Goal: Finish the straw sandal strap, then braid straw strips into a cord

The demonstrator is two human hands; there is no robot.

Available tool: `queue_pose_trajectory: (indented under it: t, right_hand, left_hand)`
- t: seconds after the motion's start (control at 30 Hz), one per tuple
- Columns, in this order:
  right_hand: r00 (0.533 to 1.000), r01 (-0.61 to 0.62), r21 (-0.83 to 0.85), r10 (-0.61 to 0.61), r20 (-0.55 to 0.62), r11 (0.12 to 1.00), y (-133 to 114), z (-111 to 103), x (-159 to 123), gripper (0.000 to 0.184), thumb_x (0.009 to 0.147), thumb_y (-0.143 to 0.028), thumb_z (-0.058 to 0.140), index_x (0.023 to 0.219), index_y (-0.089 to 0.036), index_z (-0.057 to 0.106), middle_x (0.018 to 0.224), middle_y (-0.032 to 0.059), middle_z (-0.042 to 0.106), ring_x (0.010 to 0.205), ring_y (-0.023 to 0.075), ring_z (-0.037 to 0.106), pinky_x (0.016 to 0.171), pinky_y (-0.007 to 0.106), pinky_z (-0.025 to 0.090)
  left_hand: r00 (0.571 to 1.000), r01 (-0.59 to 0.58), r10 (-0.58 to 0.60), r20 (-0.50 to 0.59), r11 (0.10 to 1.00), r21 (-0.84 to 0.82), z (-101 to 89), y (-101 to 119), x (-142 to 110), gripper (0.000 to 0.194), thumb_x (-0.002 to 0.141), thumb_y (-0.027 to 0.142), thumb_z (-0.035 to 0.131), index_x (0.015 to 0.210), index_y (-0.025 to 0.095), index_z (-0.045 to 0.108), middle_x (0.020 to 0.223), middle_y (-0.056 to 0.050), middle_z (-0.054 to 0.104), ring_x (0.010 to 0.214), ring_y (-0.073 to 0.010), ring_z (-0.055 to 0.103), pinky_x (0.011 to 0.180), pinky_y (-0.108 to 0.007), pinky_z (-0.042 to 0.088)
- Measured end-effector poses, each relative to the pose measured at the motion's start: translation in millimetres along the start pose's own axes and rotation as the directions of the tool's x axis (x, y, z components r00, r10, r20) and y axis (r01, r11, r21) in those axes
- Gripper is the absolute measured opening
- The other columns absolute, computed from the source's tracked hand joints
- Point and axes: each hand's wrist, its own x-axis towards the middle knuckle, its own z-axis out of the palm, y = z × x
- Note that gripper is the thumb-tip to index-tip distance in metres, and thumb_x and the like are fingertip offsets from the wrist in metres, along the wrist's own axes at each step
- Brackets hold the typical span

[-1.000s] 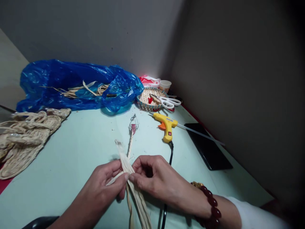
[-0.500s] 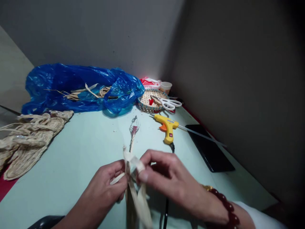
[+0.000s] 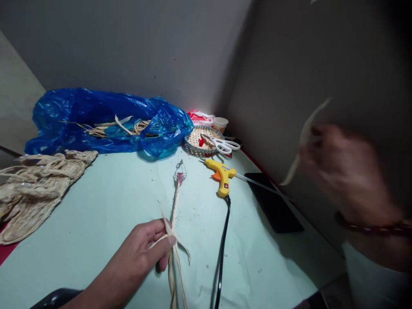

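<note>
My left hand (image 3: 151, 246) pinches a pale braid of dried plant strips (image 3: 175, 206) between thumb and fingers. Loose strands fan out around the pinch and hang toward the near edge. The braid's far end is fastened at a small metal clip (image 3: 180, 174) on the table. Raised at the right and smeared by motion, my right hand (image 3: 341, 167) has its fingers closed on a single pale strip (image 3: 305, 128), which sticks out above and below the fingers.
A yellow glue gun (image 3: 222, 174) lies right of the braid, its black cord (image 3: 223, 244) running nearer. Behind stand a woven basket (image 3: 198, 148) with white-handled scissors (image 3: 223, 146), a paper cup (image 3: 220, 123) and a blue plastic bag (image 3: 64, 111). Woven pieces (image 3: 48, 189) lie left, a black tablet-like slab (image 3: 277, 210) right.
My right hand has left the braid and swung up to the right with a strip. My left hand keeps its pinch on the braid, whose plaited length now shows more clearly.
</note>
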Motion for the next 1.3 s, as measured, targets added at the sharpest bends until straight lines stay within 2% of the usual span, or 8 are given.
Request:
queue_pose_trajectory:
  t: [0.1,0.17,0.3,0.43,0.57,0.77,1.0,1.3]
  right_hand:
    - [0.970,0.243,0.326,-0.236,-0.060,0.914,-55,8,-18,0.020,0.091,-0.020,0.055,0.105,-0.010,0.064,0.100,0.0162,0.065,0.088,0.0255,0.059,0.077,0.036,0.045]
    - [0.897,0.273,0.697,-0.438,0.065,0.663,-96,9,-35,0.019,0.095,-0.022,0.051,0.102,-0.013,0.066,0.094,0.0109,0.066,0.082,0.0193,0.061,0.074,0.030,0.047]
    - [0.726,0.262,0.807,-0.659,0.196,0.529,-147,7,-51,0.022,0.095,-0.027,0.053,0.103,-0.013,0.068,0.092,0.0095,0.065,0.081,0.0203,0.059,0.072,0.031,0.045]
    - [0.677,0.092,0.923,-0.703,0.217,0.374,-161,11,-54,0.017,0.092,-0.023,0.059,0.100,-0.010,0.069,0.090,0.0086,0.066,0.083,0.0175,0.059,0.075,0.028,0.045]
    - [0.729,-0.125,0.983,-0.661,0.181,0.132,-166,17,-65,0.008,0.089,-0.013,0.061,0.086,-0.010,0.067,0.086,0.0063,0.065,0.083,0.0145,0.058,0.078,0.025,0.043]
    - [0.674,-0.621,0.772,-0.595,0.438,-0.136,-144,17,-58,0.012,0.097,-0.026,0.052,0.088,-0.018,0.053,0.067,-0.0041,0.058,0.059,0.0076,0.044,0.058,0.019,0.037]
    - [0.415,-0.549,0.809,-0.773,0.480,0.208,-125,16,-53,0.018,0.095,-0.024,0.053,0.081,-0.016,0.061,0.068,-0.0037,0.054,0.064,0.0087,0.047,0.061,0.021,0.037]
    - [0.540,-0.156,0.909,-0.737,0.406,0.387,-131,7,-70,0.013,0.095,-0.019,0.053,0.092,-0.022,0.065,0.095,0.0000,0.059,0.096,0.0135,0.052,0.087,0.025,0.042]
  left_hand:
    - [1.000,-0.002,0.003,0.018,0.999,-0.041,0.0,-3,0,0.029,0.086,0.042,0.051,0.067,0.021,0.051,0.052,0.006,0.049,0.057,-0.0149,0.043,0.061,-0.029,0.031]
    - [1.000,-0.017,0.018,0.010,0.999,-0.045,0.2,-5,1,0.029,0.086,0.042,0.051,0.066,0.021,0.051,0.052,0.005,0.051,0.057,-0.0148,0.045,0.061,-0.028,0.032]
    - [0.999,-0.011,0.010,-0.046,1.000,-0.027,-0.6,-6,1,0.032,0.081,0.044,0.056,0.059,0.021,0.052,0.054,0.003,0.054,0.057,-0.0156,0.048,0.058,-0.027,0.035]
    - [0.996,0.032,-0.035,-0.082,0.998,-0.047,-3.9,2,4,0.032,0.073,0.050,0.062,0.060,0.021,0.060,0.048,0.002,0.054,0.054,-0.0166,0.049,0.055,-0.027,0.038]
    - [0.996,0.059,-0.065,-0.068,0.995,-0.079,-6.2,6,5,0.035,0.073,0.054,0.062,0.063,0.020,0.063,0.047,0.003,0.053,0.052,-0.0158,0.048,0.052,-0.026,0.037]
    - [0.996,0.082,-0.086,-0.018,0.986,-0.147,-1.7,-2,-1,0.040,0.081,0.053,0.058,0.060,0.019,0.057,0.054,0.003,0.054,0.048,-0.0098,0.033,0.046,-0.024,0.023]
    - [0.986,0.168,-0.154,0.071,0.945,-0.280,-1.7,-2,-2,0.040,0.079,0.056,0.061,0.070,0.018,0.057,0.053,0.004,0.057,0.045,-0.0068,0.023,0.045,-0.025,0.012]
    - [0.979,0.189,-0.200,-0.029,0.957,-0.221,-4.2,-1,0,0.039,0.075,0.055,0.064,0.067,0.017,0.062,0.053,0.007,0.041,0.046,-0.0069,0.024,0.045,-0.025,0.012]
